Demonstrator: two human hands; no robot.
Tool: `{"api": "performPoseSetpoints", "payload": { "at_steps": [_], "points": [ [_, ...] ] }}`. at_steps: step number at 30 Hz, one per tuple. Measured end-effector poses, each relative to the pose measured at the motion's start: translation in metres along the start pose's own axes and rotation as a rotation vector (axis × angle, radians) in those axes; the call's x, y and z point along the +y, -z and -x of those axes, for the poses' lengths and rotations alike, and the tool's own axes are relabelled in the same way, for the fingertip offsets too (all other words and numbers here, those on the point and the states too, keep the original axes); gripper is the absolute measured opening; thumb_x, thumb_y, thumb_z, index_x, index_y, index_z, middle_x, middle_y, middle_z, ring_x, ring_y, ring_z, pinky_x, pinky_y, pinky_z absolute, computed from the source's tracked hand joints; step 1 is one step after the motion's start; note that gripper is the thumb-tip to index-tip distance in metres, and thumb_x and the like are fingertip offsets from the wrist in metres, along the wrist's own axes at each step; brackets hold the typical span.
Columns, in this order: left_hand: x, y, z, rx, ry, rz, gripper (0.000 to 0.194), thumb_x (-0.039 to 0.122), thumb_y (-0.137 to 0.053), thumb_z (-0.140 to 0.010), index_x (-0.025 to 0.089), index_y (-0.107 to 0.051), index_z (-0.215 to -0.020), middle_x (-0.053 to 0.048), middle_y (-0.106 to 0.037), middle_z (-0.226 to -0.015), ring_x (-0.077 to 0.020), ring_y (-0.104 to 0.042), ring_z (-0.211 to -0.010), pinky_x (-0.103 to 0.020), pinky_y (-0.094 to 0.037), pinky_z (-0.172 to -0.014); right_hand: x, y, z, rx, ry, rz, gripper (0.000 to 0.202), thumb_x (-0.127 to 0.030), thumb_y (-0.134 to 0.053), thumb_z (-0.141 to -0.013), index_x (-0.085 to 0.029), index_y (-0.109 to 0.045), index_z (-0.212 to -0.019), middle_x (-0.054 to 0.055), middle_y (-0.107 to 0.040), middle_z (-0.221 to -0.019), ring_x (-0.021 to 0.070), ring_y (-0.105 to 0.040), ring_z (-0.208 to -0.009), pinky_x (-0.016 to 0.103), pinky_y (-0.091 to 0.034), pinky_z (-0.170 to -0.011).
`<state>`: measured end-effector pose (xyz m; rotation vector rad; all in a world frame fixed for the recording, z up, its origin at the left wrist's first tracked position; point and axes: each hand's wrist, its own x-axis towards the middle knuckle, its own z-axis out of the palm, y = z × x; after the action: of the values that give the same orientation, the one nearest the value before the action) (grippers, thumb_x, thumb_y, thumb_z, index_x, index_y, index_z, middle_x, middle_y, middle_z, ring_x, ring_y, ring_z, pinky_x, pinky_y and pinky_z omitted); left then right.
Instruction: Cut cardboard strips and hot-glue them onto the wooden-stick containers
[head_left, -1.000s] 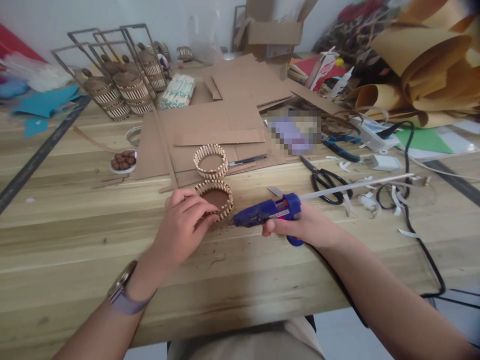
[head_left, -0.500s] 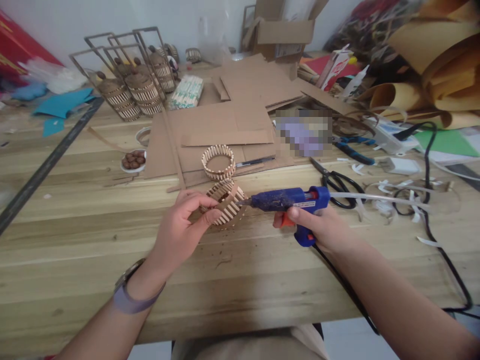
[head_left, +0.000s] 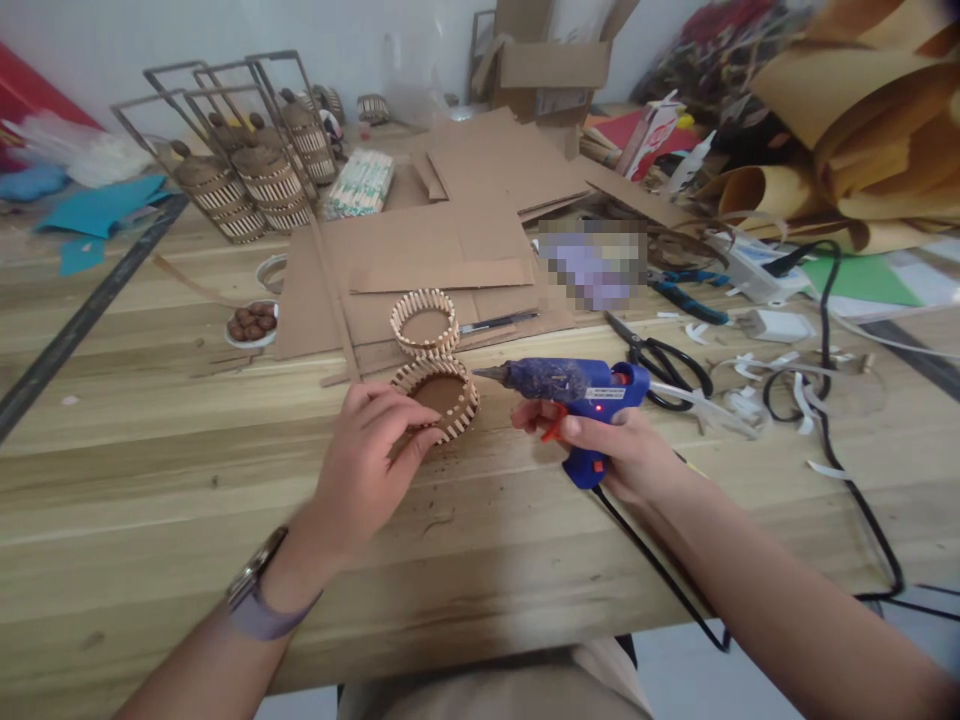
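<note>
My left hand (head_left: 379,455) pinches the near-left rim of a round ring of short wooden sticks (head_left: 466,405), which sits on the table with its open side up. My right hand (head_left: 619,445) is wrapped round the handle of a blue glue gun (head_left: 581,385), with fingers around its orange trigger. The gun's nozzle points left, close to the ring's upper right rim. A second stick ring (head_left: 424,345) stands just behind the first, on the cardboard's edge.
Cardboard sheets (head_left: 420,240) lie behind the rings. Black scissors (head_left: 664,370), blue-handled pliers (head_left: 690,295) and the gun's black cord (head_left: 660,570) are at the right. Lantern-like stick pieces (head_left: 270,180) stand back left, near a bowl of brown balls (head_left: 251,322).
The near ring has gone from tilted to lying flatter, its opening upward. The glue gun has tilted a little, and its nozzle is now near the upper right rim. The view has shifted slightly.
</note>
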<state>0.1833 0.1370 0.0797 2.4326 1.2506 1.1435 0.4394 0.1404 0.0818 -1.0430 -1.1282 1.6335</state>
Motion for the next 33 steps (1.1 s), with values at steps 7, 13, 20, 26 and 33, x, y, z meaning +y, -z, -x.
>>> {"api": "performPoseSetpoints", "payload": {
  "at_steps": [7, 13, 20, 26, 33],
  "points": [
    [-0.002, -0.012, 0.005, -0.087, -0.096, -0.070, 0.022, 0.008, -0.053, -0.097, 0.018, -0.067, -0.110, -0.007, -0.072, -0.095, -0.0222, -0.060, -0.097, -0.039, -0.053, -0.085, 0.003, -0.003, -0.002, -0.008, -0.048, -0.033, 0.040, -0.055, -0.087, -0.061, -0.021, -0.069, -0.074, 0.007, -0.075, -0.088, 0.0217, -0.068, -0.081, 0.037, -0.054, -0.079],
    [-0.003, -0.004, 0.002, -0.060, -0.113, -0.100, 0.039, -0.002, -0.050, -0.087, 0.018, -0.062, -0.118, -0.008, -0.070, -0.113, -0.0232, -0.059, -0.107, -0.043, -0.052, -0.093, 0.002, -0.004, -0.003, -0.017, -0.055, -0.040, 0.042, -0.055, -0.088, -0.061, -0.020, -0.070, -0.077, 0.005, -0.073, -0.081, 0.0184, -0.066, -0.073, 0.034, -0.055, -0.074],
    [-0.014, -0.004, 0.002, -0.153, -0.126, -0.183, 0.019, 0.009, -0.058, -0.090, 0.018, -0.069, -0.104, -0.009, -0.073, -0.110, -0.0291, -0.052, -0.108, -0.050, -0.049, -0.094, 0.001, -0.004, -0.003, -0.008, -0.070, 0.003, 0.044, -0.058, -0.086, -0.062, -0.020, -0.071, -0.077, 0.006, -0.073, -0.081, 0.0193, -0.066, -0.074, 0.034, -0.054, -0.073],
    [-0.014, 0.005, -0.002, -0.178, 0.034, 0.082, 0.007, 0.019, -0.062, -0.093, 0.020, -0.069, -0.096, -0.007, -0.074, -0.107, -0.0245, -0.059, -0.107, -0.044, -0.050, -0.093, 0.001, -0.002, -0.004, 0.071, -0.060, -0.072, 0.042, -0.054, -0.089, -0.058, -0.021, -0.069, -0.076, 0.004, -0.071, -0.075, 0.0183, -0.064, -0.072, 0.031, -0.052, -0.068],
    [-0.012, 0.011, -0.006, -0.191, 0.319, 0.481, 0.007, 0.024, -0.062, -0.088, 0.020, -0.068, -0.088, -0.009, -0.074, -0.111, -0.0247, -0.070, -0.104, -0.039, -0.058, -0.086, 0.003, 0.000, -0.006, 0.095, -0.059, -0.171, 0.040, -0.050, -0.089, -0.057, -0.021, -0.067, -0.073, 0.002, -0.070, -0.073, 0.0163, -0.063, -0.066, 0.029, -0.049, -0.064]
  ]
}}
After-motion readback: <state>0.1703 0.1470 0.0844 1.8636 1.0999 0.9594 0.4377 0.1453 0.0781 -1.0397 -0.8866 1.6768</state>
